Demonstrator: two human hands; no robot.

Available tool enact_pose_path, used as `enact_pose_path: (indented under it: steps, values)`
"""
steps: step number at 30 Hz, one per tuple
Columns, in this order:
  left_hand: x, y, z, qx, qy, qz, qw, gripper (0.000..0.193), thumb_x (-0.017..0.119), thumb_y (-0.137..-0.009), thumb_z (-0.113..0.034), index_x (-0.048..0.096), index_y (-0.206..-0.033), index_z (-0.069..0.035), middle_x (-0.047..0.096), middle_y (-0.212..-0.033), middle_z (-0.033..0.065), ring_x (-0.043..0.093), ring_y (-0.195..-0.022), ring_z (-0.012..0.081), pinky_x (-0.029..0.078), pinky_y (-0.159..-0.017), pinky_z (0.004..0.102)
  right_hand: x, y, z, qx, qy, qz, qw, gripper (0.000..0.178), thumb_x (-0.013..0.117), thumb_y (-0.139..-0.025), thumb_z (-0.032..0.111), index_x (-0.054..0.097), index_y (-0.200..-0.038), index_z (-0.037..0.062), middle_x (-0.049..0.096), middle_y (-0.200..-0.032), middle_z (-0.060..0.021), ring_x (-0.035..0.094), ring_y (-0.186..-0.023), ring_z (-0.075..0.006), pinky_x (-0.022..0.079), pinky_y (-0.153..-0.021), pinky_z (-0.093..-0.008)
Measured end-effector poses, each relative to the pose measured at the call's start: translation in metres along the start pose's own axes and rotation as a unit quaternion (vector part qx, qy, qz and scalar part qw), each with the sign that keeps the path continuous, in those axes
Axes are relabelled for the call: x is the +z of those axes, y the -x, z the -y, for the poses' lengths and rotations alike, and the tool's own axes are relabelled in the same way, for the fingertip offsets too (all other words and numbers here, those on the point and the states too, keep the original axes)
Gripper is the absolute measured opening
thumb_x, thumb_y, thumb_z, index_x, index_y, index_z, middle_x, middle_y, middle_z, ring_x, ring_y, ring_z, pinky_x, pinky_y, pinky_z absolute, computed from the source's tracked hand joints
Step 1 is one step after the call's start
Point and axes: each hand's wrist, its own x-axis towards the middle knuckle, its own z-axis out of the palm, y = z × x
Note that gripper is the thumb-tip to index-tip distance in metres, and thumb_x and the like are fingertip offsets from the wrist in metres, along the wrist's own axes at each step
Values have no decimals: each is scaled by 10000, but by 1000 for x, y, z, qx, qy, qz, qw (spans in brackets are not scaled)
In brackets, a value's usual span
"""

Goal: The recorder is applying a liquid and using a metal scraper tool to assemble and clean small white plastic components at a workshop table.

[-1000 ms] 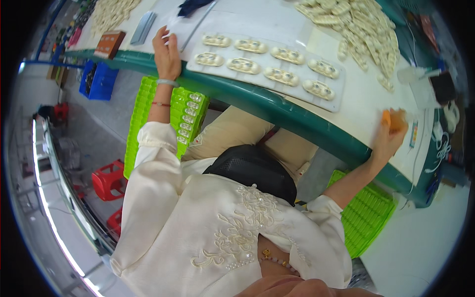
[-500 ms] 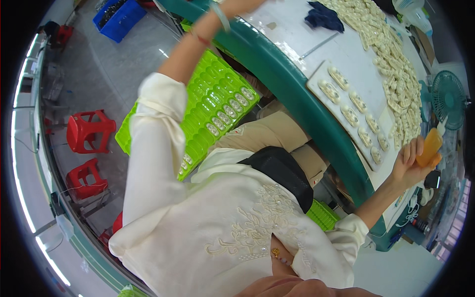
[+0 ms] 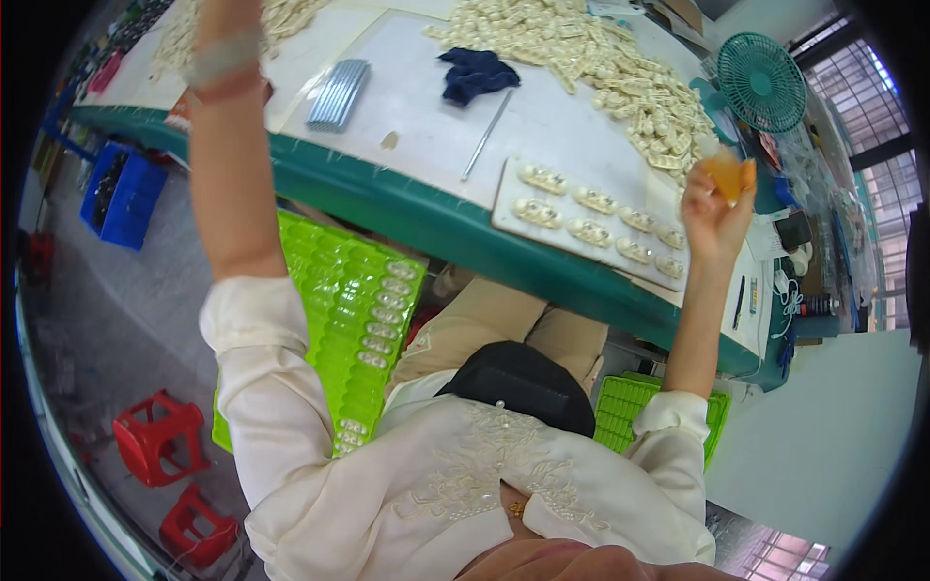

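My right hand is raised over the right side of the table, closed around an orange translucent squeeze bottle. Just left of that hand, a white board carries two rows of cream oval pieces with small shiny stones. My left arm reaches far up over the table's left part. Only the base of my left hand shows above a pale bracelet; its fingers are cut off by the top edge. A large heap of cream pieces spreads behind the board, and another pile lies near my left wrist.
A dark blue cloth, a thin metal rod and a bundle of silvery tubes lie on the table. Green trays sit beside my lap, partly filled. A green fan stands far right; red stools stand left.
The view has swung, so more of the table's left side shows. My left hand has gone up, mostly out of the picture. My right hand keeps hold of the squeeze bottle, now tilted differently.
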Motion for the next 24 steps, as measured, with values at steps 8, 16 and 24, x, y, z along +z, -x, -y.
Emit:
enact_pose_path:
  steps: [8, 16, 24]
  values:
    - [114, 138, 118, -175, -42, 404, 897, 187, 635, -819, -148, 619, -952, -18, 635, -883, 59, 593, -776, 133, 476, -680, 250, -48, 21, -32, -19, 207, -56, 977, 460, 518, -877, 428, 496, -1120, 39, 574, -998, -87, 517, -670, -121, 400, -434, -211]
    - [102, 144, 123, -167, -100, 484, 853, 239, 659, -782, -123, 590, -990, -25, 598, -879, 91, 590, -776, 207, 478, -677, 291, -39, 20, -74, -115, 368, -52, 921, 446, 613, -833, 270, 438, -1113, -30, 541, -1050, -186, 594, -825, -216, 496, -453, -263]
    - [104, 160, 132, -130, -176, 449, 866, 210, 655, -775, -114, 586, -962, -48, 576, -829, 89, 590, -726, 222, 481, -627, 302, -35, 12, -98, -257, 606, 53, 751, 443, 644, -793, 284, 458, -1045, -29, 550, -959, -169, 579, -794, -232, 505, -550, -272]
